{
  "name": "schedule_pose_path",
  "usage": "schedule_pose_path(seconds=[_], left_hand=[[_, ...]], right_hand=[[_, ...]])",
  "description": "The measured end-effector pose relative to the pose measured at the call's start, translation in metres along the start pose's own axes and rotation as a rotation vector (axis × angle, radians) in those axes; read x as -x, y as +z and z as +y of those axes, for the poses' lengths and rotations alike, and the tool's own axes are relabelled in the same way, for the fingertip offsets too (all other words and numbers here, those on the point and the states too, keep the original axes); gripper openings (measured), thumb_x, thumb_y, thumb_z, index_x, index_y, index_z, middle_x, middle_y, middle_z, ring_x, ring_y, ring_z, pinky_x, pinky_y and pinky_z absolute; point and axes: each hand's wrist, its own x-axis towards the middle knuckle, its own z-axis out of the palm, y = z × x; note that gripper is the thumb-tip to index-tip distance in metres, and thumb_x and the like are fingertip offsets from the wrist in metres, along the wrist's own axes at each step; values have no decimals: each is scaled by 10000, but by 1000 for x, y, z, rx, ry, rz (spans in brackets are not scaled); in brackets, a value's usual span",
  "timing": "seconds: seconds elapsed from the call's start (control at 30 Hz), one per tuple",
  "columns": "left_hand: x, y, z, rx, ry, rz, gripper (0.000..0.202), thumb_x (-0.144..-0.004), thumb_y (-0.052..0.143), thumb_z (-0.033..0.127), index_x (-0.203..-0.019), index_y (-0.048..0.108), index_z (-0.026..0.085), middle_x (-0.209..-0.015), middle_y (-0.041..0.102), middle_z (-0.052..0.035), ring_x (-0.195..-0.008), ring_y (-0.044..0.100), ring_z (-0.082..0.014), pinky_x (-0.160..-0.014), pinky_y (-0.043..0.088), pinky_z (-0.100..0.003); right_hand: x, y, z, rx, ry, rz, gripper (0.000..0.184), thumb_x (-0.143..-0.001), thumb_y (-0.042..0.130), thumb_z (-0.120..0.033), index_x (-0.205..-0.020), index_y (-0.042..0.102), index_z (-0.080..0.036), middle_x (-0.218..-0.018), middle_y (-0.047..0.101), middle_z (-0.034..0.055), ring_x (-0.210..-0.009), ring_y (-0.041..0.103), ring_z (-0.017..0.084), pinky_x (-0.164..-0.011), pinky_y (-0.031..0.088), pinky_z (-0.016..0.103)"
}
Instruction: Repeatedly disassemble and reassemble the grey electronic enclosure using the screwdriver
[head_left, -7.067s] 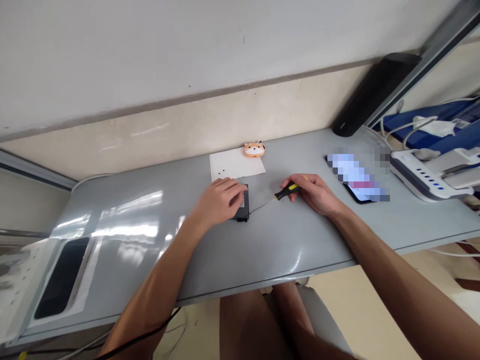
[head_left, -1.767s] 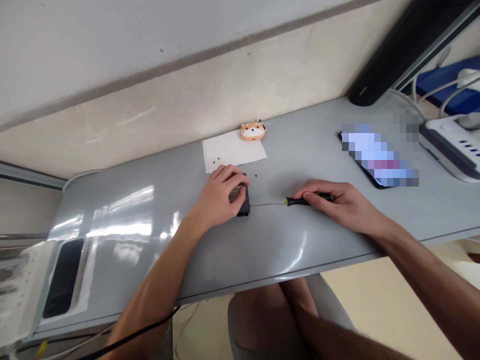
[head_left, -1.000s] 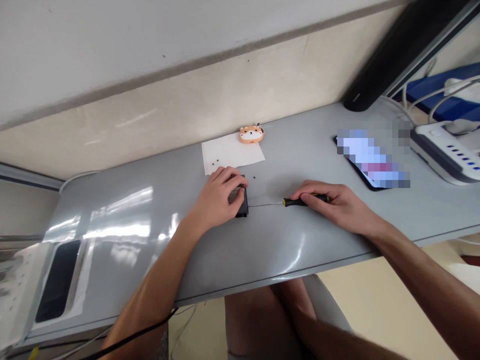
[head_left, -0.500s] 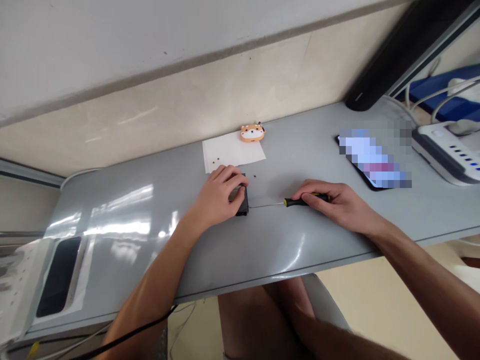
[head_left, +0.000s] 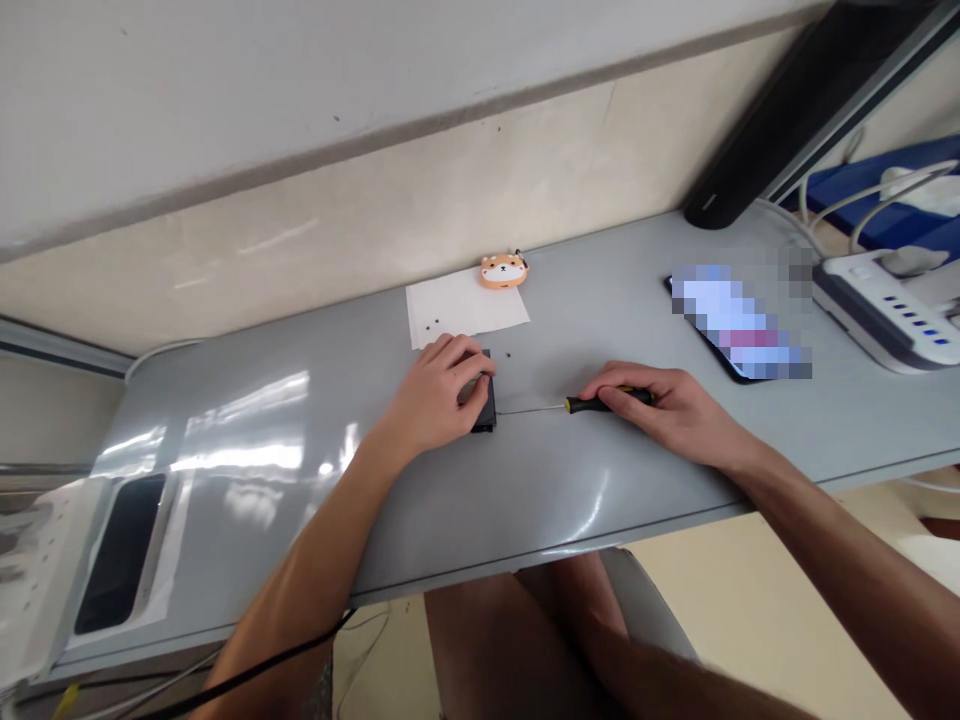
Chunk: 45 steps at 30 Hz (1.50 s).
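My left hand (head_left: 435,395) rests curled on a small black box-shaped device (head_left: 485,405) at the middle of the grey table (head_left: 570,480), holding it down. My right hand (head_left: 660,405) is closed on a screwdriver (head_left: 592,403) with a black and yellow handle. The tool lies nearly flat, and its thin shaft points left with the tip at the device's right side. A tiny dark screw (head_left: 509,354) lies on the table just behind the device.
A white paper sheet (head_left: 465,305) with two small screws lies behind the device, an orange animal-shaped case (head_left: 503,270) at its far corner. A phone (head_left: 731,325) lies to the right, a white power strip (head_left: 885,310) beyond it. A black bar (head_left: 757,140) leans on the wall.
Since seven seconds ago the screwdriver has dropped from a tilt to nearly flat and a loose screw has appeared behind the device. Over the last second both hands have hardly moved.
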Motion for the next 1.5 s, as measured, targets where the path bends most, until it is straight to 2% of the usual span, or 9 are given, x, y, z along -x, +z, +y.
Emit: schedule_pose_path(seconds=[0.5,0.63,0.83,0.93,1.0,1.13,1.23,1.3,1.5], left_hand=[[1,0,-2,18,21,28,220,-1036,519,139,-1008,721,220,-1036,694,-72,-972,641,-225,-915,579,-410],[2,-6,1,46,18,-5,181,-1042,573,197,-1083,748,224,-1091,690,-79,-1018,646,-237,-973,576,-438],[4,-1,3,73,-63,-54,325,-1034,665,306,-1356,694,269,-1288,650,-95,-1187,638,-274,-1098,546,-496],[4,9,7,62,-153,19,414,-1044,614,248,-1457,620,263,-1358,630,-107,-1276,619,-273,-1141,530,-488],[3,12,12,18,-219,32,344,-1046,592,232,-1380,671,247,-1370,642,-107,-1288,623,-269,-1141,532,-467],[-2,7,29,-63,-361,-66,186,-1048,591,247,-1065,777,239,-1219,738,-69,-1125,700,-253,-933,592,-375],[-6,3,38,-87,-489,-73,149,-1022,645,265,-1059,789,253,-1144,765,-42,-921,729,-218,-728,558,-329],[-8,3,38,-86,-542,-17,144,-1019,656,270,-1056,794,257,-1097,767,-29,-850,722,-198,-692,539,-320],[-13,11,23,-26,-454,81,203,-974,742,281,-1165,797,243,-1159,764,-45,-1107,722,-240,-1051,557,-395]], right_hand=[[2,0,7,0,-8,22,418,-969,671,-672,-940,855,-298,-1018,825,55,-981,754,252,-910,606,379],[2,0,10,8,19,53,397,-977,665,-657,-979,856,-309,-1080,834,51,-1033,761,268,-938,608,397],[-1,5,6,33,76,285,356,-981,641,-585,-1003,844,-293,-1077,836,55,-1009,763,280,-917,597,416],[-1,9,6,78,22,298,325,-997,626,-527,-1009,838,-281,-1072,828,64,-982,755,275,-901,595,417],[-2,12,9,106,-42,283,328,-1005,624,-521,-1010,839,-274,-1061,822,76,-965,747,272,-869,594,407],[-4,14,15,129,-99,242,328,-1028,616,-504,-1087,849,-280,-1072,812,88,-960,739,264,-760,571,370],[-6,14,18,117,-112,238,353,-1031,610,-518,-1145,847,-284,-1079,798,94,-934,724,256,-715,553,363],[-6,12,19,87,-115,244,373,-1032,604,-545,-1150,845,-286,-1109,793,97,-972,725,262,-746,564,369],[-5,6,20,-12,-97,247,434,-1019,607,-622,-1172,835,-286,-1166,799,91,-1036,738,270,-857,587,394]])
